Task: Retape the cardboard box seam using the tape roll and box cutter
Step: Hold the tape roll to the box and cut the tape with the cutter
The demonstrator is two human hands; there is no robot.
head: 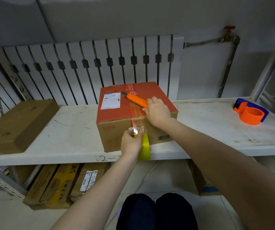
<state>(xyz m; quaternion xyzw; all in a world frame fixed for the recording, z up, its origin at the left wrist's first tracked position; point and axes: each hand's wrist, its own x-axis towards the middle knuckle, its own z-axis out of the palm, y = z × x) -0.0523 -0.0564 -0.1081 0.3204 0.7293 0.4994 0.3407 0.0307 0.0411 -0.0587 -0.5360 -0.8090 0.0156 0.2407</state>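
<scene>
- The cardboard box (113, 136) looks stiff and square-cornered, and the person would likely judge it stable enough to press tape onto without bracing. Its weight cannot be told.
- The tape strip (138, 125) is thin, clear and glossy. It will probably cling and wrinkle, so it is best held taut by its edges.
- The box cutter (136, 100) is best held by its orange body, well back from the dark tip. Whether a blade is out cannot be seen.
- The box stands on the white shelf (67, 130). It has a red printed top, a white shipping label and plain brown sides with a barcode.
- The right hand (158, 112) grips the cutter, which lies across the top seam.
- The left hand (131, 143) holds the yellow tape roll (145, 148) against the front face, its fingertips pinching the strip there.
</scene>
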